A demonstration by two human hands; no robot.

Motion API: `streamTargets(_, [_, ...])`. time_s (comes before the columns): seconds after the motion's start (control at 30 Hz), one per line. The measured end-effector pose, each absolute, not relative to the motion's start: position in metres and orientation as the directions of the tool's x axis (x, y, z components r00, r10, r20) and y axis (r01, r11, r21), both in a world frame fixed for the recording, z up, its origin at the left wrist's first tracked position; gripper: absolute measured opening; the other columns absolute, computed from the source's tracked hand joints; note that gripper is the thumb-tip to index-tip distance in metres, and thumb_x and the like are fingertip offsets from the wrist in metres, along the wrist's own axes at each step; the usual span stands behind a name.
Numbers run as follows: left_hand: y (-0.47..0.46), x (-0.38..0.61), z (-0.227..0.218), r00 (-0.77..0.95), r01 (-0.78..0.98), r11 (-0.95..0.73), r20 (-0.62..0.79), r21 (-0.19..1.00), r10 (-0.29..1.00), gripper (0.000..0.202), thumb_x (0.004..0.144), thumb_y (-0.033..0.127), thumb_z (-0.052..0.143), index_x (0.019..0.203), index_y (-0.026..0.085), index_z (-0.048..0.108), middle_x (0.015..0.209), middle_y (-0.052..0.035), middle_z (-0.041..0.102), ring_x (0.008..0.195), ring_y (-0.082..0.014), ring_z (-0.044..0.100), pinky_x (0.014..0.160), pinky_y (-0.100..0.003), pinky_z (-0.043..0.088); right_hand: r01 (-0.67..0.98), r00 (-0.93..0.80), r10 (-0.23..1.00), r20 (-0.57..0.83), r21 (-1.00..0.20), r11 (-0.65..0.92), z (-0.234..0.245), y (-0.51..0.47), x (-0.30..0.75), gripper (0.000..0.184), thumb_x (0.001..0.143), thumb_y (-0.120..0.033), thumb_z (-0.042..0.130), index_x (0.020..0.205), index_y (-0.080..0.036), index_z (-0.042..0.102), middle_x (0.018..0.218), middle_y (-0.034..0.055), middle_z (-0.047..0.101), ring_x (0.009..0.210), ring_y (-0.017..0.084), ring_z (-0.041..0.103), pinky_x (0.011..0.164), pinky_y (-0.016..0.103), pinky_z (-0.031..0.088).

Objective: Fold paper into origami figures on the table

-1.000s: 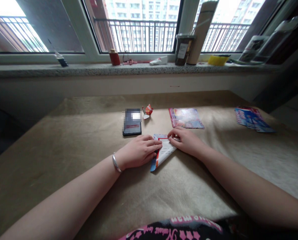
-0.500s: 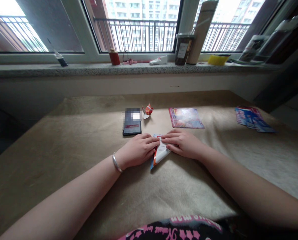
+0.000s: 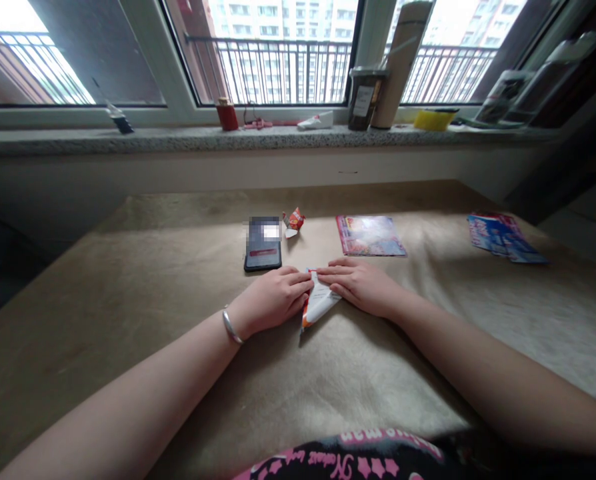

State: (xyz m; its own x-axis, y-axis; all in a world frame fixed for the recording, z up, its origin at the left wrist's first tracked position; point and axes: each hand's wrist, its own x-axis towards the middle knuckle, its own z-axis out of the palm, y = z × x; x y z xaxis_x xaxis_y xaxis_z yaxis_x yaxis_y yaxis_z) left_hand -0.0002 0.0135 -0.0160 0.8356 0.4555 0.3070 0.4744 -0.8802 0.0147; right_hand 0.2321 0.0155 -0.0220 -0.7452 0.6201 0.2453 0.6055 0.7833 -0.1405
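A folded piece of printed paper (image 3: 319,304), white with orange and blue edges, lies on the tan table cover (image 3: 128,280) in front of me. My left hand (image 3: 271,300), with a silver bracelet on the wrist, rests on its left side with fingers laid flat. My right hand (image 3: 361,285) presses flat on its right side, fingertips meeting the left hand's over the fold. Only a narrow pointed part of the paper shows between the hands.
A black phone (image 3: 263,252) lies just beyond my left hand, a small folded paper figure (image 3: 294,221) beside it. A printed leaflet (image 3: 369,235) lies past my right hand, another leaflet (image 3: 505,237) at the far right. The windowsill (image 3: 178,138) holds jars, a brush and small items.
My right hand has slid left over the paper, folding its right flap inward. The visible part of the paper has become narrower. My left hand has barely moved.
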Motion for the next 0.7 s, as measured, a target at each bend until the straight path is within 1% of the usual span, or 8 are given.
streamTargets(0.13, [0.0137,-0.0002,-0.0165,0.832,0.483,-0.876,0.303,0.019,0.465,0.028,0.094,0.024,0.041,0.11,0.013,0.061,0.113,-0.0076,0.064,0.101,-0.0193,0.057,0.092,-0.035,0.049,0.609,-0.745,0.622,0.242,-0.135,0.782,-0.0235,0.0166,0.2319,0.036,0.096,-0.025,0.034,0.12,-0.02,0.06,0.127,0.0016,0.059,0.111,0.019,0.054,0.097,0.04,0.044])
streamTargets(0.47, [0.014,0.0026,-0.0136,0.843,0.485,-0.873,0.294,-0.051,0.451,0.03,0.094,0.025,0.04,0.11,0.011,0.061,0.111,-0.0098,0.064,0.1,-0.0206,0.058,0.089,-0.036,0.051,0.618,-0.737,0.63,0.244,-0.134,0.775,-0.0222,0.017,0.229,0.036,0.096,-0.026,0.034,0.121,-0.02,0.059,0.127,0.0013,0.058,0.11,0.019,0.054,0.096,0.04,0.045])
streamTargets(0.7, [0.0136,0.0024,-0.0136,0.84,0.488,-0.87,0.303,-0.061,0.45,0.029,0.094,0.025,0.041,0.108,0.011,0.062,0.11,-0.0098,0.065,0.099,-0.0208,0.059,0.088,-0.036,0.051,0.607,-0.748,0.616,0.249,-0.118,0.786,-0.0252,0.0194,0.2308,0.036,0.096,-0.027,0.035,0.123,-0.02,0.058,0.13,-0.0008,0.056,0.106,0.019,0.054,0.095,0.038,0.045])
